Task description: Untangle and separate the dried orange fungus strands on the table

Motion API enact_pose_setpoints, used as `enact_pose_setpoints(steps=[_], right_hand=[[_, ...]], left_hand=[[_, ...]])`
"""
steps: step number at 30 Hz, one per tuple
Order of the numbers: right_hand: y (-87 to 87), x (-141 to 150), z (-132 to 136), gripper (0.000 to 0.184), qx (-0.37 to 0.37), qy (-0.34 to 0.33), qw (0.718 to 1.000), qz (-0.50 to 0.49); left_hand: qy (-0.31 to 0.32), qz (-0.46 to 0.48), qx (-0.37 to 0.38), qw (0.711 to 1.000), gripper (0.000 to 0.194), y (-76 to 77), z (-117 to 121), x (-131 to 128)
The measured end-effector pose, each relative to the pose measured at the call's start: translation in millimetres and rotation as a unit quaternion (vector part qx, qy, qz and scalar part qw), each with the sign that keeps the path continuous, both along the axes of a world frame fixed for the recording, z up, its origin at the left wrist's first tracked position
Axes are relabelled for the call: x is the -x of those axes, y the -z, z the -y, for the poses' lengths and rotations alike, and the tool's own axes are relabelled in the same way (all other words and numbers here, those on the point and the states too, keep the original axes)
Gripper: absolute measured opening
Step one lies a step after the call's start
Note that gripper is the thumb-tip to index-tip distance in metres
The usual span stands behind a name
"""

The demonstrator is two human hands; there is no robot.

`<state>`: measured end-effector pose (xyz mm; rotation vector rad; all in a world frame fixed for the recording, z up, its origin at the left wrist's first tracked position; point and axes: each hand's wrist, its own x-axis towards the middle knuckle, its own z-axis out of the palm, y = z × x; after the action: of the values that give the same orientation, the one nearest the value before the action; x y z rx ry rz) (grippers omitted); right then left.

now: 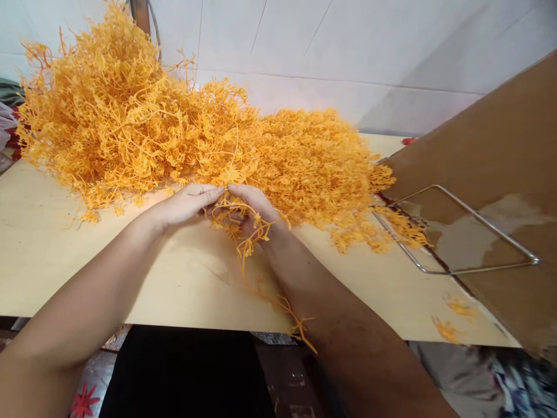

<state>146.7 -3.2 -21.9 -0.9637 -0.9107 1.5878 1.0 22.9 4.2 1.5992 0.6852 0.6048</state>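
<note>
Pale tabletop (174,284) against white tiled wall (369,46).
Right: brown cardboard (491,139), pale patch (513,210) on its face; bent metal wire frame (483,220) crosses cardboard's lower edge. Small red scrap (409,141) near cardboard's far end. Brown post (140,18) at wall. Lower left, below tabletop: red star-shaped piece (83,402).

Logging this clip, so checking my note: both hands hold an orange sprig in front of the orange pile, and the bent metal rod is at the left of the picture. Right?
Not quite: the head view shows the bent metal rod at the right of the picture. The left hand and right hand do hold an orange sprig in front of the orange pile.
</note>
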Motion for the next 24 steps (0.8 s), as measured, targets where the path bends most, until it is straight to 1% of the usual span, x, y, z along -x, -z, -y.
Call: enact_pose_setpoints(steps=[2, 4, 6, 10, 12, 15, 19, 22, 24], right_hand=[[-0.6, 0.8, 0.5, 0.02, 0.022, -0.002, 1.0, -0.01], [-3.0, 2.6, 3.3, 0.019, 0.021, -0.017, 0.999, -0.027], [-6.9, 4.2, 7.2, 0.02, 0.02, -0.026, 0.999, -0.038], [-14.0, 5.3, 13.9, 0.02, 0.023, -0.021, 0.999, -0.043], [-16.2, 5.0, 15.0, 0.025, 0.014, -0.037, 0.998, -0.053], [-17.6, 3.2, 13.3, 0.033, -0.015, -0.05, 0.995, -0.085], [-15.3, -3.6, 8.6, 0.034, -0.03, -0.059, 0.992, -0.105], [-11.5, -11.0, 6.6, 0.032, -0.048, -0.066, 0.99, -0.113], [-9.6, -14.2, 6.3, 0.029, -0.065, -0.068, 0.989, -0.115]], left_hand=[[0.022, 0.026, 0.025, 0.999, 0.033, 1.7, -1.4, 2.3], [0.033, 0.06, 0.059, 0.996, 0.03, 3.7, -1.5, 3.3], [0.028, 0.1, 0.095, 0.99, 0.03, 5.5, -0.6, 3.2], [0.029, 0.164, 0.145, 0.975, 0.029, 6.7, 2.4, 1.0], [0.028, 0.188, 0.163, 0.968, 0.024, 5.5, 4.3, -0.8], [-0.021, 0.209, 0.186, 0.96, 0.015, 2.8, 6.9, -5.0], [-0.101, 0.182, 0.208, 0.956, 0.017, 1.7, 2.6, -6.8], [-0.185, 0.182, 0.181, 0.949, 0.019, 0.7, -8.1, 1.0], [-0.226, 0.184, 0.153, 0.944, 0.018, -1.2, -14.3, 7.7]])
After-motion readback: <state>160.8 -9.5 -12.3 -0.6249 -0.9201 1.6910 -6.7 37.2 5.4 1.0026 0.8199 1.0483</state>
